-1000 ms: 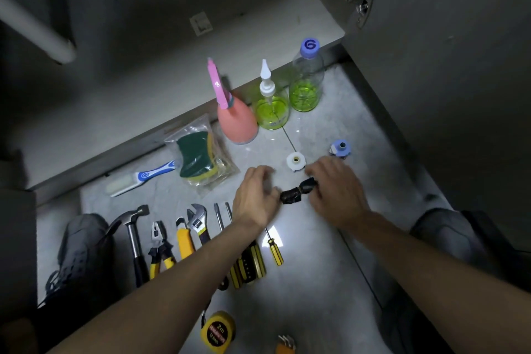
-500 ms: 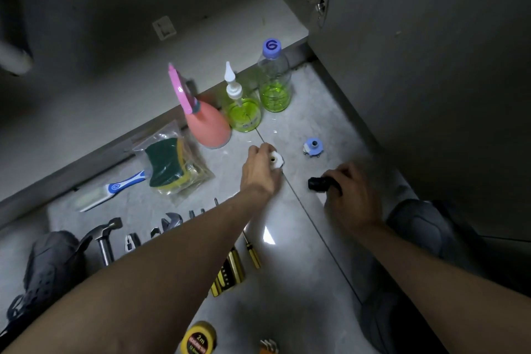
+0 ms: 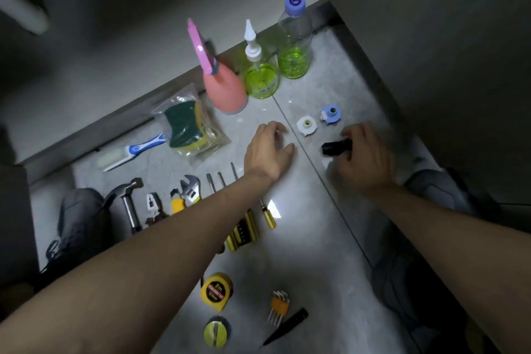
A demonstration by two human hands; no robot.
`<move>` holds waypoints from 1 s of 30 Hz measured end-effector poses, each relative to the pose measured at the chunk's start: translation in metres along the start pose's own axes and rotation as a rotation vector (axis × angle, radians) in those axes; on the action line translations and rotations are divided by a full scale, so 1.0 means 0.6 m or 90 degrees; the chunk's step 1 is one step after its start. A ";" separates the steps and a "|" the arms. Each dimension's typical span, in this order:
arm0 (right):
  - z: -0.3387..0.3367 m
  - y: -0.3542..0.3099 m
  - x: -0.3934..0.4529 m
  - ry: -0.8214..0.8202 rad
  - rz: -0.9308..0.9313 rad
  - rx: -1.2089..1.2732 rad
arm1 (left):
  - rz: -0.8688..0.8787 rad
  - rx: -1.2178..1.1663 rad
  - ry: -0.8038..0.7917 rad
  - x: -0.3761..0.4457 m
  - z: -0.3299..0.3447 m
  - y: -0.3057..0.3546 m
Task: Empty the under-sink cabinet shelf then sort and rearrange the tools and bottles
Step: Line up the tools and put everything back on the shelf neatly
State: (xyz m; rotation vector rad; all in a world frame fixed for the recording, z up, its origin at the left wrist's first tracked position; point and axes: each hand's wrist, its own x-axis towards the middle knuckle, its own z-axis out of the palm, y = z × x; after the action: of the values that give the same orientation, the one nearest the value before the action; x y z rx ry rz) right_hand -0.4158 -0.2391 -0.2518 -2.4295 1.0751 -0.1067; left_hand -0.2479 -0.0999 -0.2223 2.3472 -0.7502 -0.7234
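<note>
Everything from the shelf lies sorted on the floor: bottles [image 3: 294, 46] standing by the cabinet edge, hand tools [image 3: 186, 195] in a row nearer the person, small fittings [image 3: 307, 125] grouped at the right. The right hand [image 3: 363, 155] has its grip curled round a small black part [image 3: 334, 147] beside those fittings. The left hand [image 3: 268, 149] hovers, fingers loose, holding nothing.

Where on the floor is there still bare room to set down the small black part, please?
Bare tile lies between the small screwdriver and the right forearm, and right of the tape measure. It is crowded around the white fitting, the blue fitting and the bottles.
</note>
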 end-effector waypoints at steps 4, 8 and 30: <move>-0.001 -0.047 -0.039 -0.041 -0.065 0.131 | -0.032 -0.037 0.044 -0.119 -0.054 -0.060; 0.003 -0.085 -0.111 -0.185 -0.150 0.082 | -0.121 -0.054 0.059 -0.245 -0.089 -0.130; 0.048 -0.152 -0.384 -0.616 -0.598 -0.438 | -0.445 0.047 -0.109 -0.535 -0.022 -0.259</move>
State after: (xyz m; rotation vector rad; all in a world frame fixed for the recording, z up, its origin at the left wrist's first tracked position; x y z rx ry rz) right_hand -0.5052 -0.0103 -0.2085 -2.7485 -0.5627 1.1617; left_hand -0.4104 0.2175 -0.2127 2.6440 0.0132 -1.2080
